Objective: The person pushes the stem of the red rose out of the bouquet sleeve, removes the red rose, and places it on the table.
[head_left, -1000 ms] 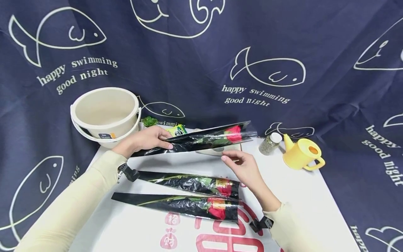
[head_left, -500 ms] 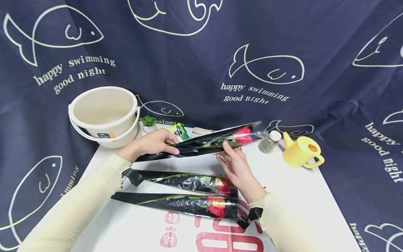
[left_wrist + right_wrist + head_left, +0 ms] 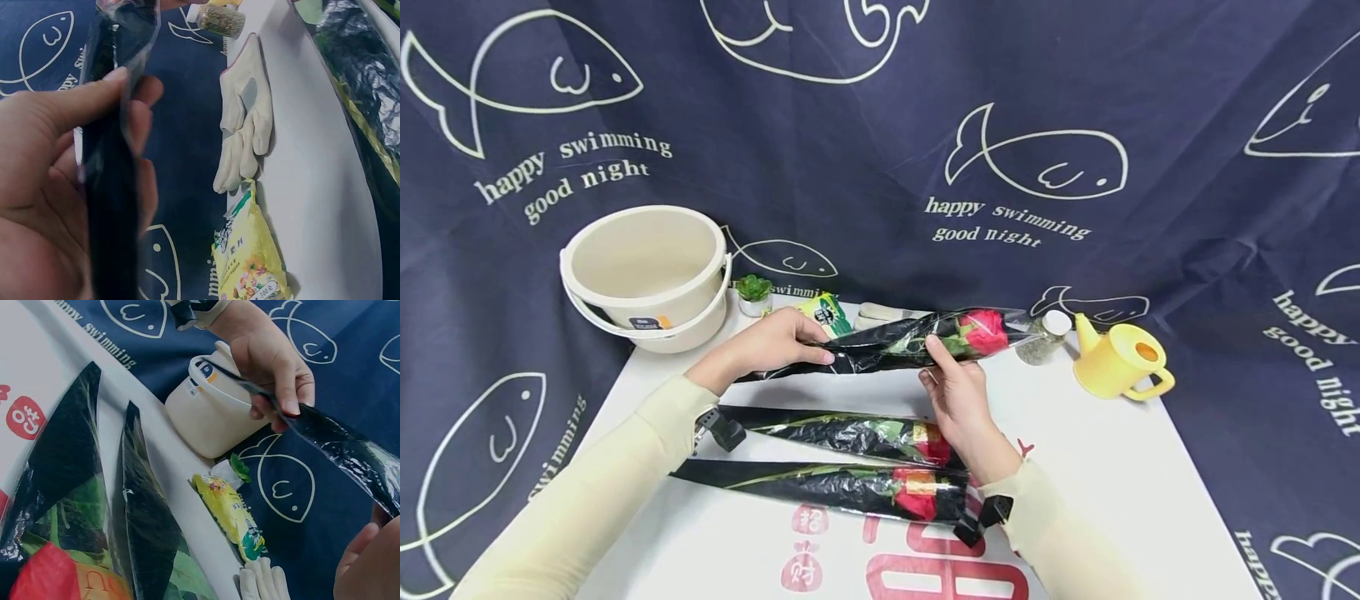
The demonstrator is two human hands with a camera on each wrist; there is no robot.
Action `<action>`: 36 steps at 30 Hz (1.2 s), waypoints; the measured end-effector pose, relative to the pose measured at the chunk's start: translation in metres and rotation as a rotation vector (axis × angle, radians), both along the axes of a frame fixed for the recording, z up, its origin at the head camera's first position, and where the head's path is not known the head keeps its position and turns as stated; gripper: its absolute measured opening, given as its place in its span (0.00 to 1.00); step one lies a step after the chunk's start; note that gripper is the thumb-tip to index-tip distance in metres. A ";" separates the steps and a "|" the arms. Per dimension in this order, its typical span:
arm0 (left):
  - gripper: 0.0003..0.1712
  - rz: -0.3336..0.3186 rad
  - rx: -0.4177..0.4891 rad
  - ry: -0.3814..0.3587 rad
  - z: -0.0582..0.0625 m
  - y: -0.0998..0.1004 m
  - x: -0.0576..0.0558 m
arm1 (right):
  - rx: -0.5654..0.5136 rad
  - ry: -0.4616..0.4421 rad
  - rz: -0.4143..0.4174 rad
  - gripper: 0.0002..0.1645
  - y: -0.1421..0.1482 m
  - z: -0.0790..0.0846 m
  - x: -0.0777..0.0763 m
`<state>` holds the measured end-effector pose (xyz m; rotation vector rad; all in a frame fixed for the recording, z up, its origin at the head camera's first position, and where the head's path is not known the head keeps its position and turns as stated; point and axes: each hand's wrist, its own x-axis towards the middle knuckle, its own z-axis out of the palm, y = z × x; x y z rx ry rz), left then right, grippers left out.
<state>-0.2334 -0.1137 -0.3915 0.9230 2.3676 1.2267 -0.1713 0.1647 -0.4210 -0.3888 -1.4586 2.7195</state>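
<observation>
Clock directions were taken from the rose in the head view, with twelve pointing away from the person. The rose (image 3: 887,348) was held above the table by both hands, its red bloom turned to three. Its narrow black end was grasped by the left hand (image 3: 775,343) at nine; at four, the wrap was pinched between the thumb and fingers of the right hand (image 3: 961,402).

At six, a middle rose (image 3: 850,433) and a near rose (image 3: 835,492) were laid side by side, each partly covered by a wrist camera. The glove (image 3: 253,115) at twelve was partly hidden by the rose. A bag (image 3: 826,315), a plant (image 3: 752,288) and a bucket (image 3: 681,310) were lined up toward ten. At three, the jar (image 3: 1036,343) was overlapped by the clear wrap; a can (image 3: 1108,362) was placed beyond.

Red prints were borne by the white table (image 3: 1090,467), backed by a blue curtain (image 3: 850,167) with fish.
</observation>
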 end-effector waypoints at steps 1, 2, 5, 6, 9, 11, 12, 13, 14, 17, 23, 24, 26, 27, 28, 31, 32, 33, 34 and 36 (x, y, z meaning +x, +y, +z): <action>0.07 0.002 0.002 0.018 0.000 0.000 0.001 | 0.008 -0.006 -0.003 0.28 -0.001 -0.001 0.000; 0.08 0.004 0.004 0.035 0.000 0.001 0.001 | 0.014 -0.009 -0.005 0.27 -0.002 -0.001 0.000; 0.08 0.018 -0.011 0.090 0.001 0.003 0.004 | 0.042 -0.018 -0.009 0.25 -0.007 -0.001 0.001; 0.07 0.025 -0.012 0.103 0.001 0.004 0.004 | 0.052 -0.018 -0.008 0.24 -0.009 -0.001 0.001; 0.04 0.058 -0.015 0.135 0.003 0.007 0.007 | 0.067 -0.007 0.000 0.25 -0.014 -0.001 0.002; 0.03 0.085 0.004 0.134 0.004 0.010 0.010 | 0.068 -0.003 0.003 0.27 -0.018 -0.001 0.004; 0.03 0.094 0.014 0.132 0.003 0.011 0.011 | 0.062 -0.003 -0.001 0.28 -0.021 -0.001 0.004; 0.03 0.101 0.019 0.135 0.003 0.012 0.012 | 0.057 -0.003 -0.003 0.30 -0.023 -0.002 0.005; 0.03 0.106 0.023 0.136 0.002 0.013 0.013 | 0.053 -0.004 -0.005 0.31 -0.025 -0.002 0.006; 0.03 0.110 0.026 0.146 0.000 0.015 0.016 | 0.052 -0.004 0.002 0.32 -0.030 -0.003 0.006; 0.03 0.104 0.018 0.159 0.002 0.016 0.015 | 0.060 0.035 0.007 0.22 -0.032 -0.001 0.003; 0.03 0.095 0.019 0.151 0.003 0.015 0.015 | 0.060 0.048 0.000 0.21 -0.030 -0.001 0.003; 0.04 0.080 0.024 0.126 0.005 0.013 0.013 | 0.073 0.069 -0.017 0.22 -0.026 0.002 0.001; 0.05 0.075 0.025 0.111 0.006 0.012 0.011 | 0.080 0.077 -0.026 0.22 -0.023 0.003 0.001; 0.05 0.070 0.026 0.097 0.007 0.010 0.010 | 0.086 0.079 -0.032 0.23 -0.020 0.004 0.000; 0.07 0.067 0.033 0.057 0.010 0.003 0.007 | 0.089 0.075 -0.048 0.24 -0.010 0.008 -0.003; 0.07 0.068 0.033 0.049 0.010 0.001 0.006 | 0.079 0.074 -0.054 0.24 -0.007 0.009 -0.004; 0.08 0.069 0.033 0.037 0.010 -0.001 0.006 | 0.068 0.075 -0.058 0.24 -0.003 0.010 -0.005; 0.08 0.067 0.032 0.027 0.010 -0.003 0.005 | 0.058 0.080 -0.064 0.24 0.000 0.012 -0.006; 0.08 0.060 0.026 0.010 0.010 -0.005 0.005 | 0.032 0.101 -0.077 0.24 0.004 0.014 -0.008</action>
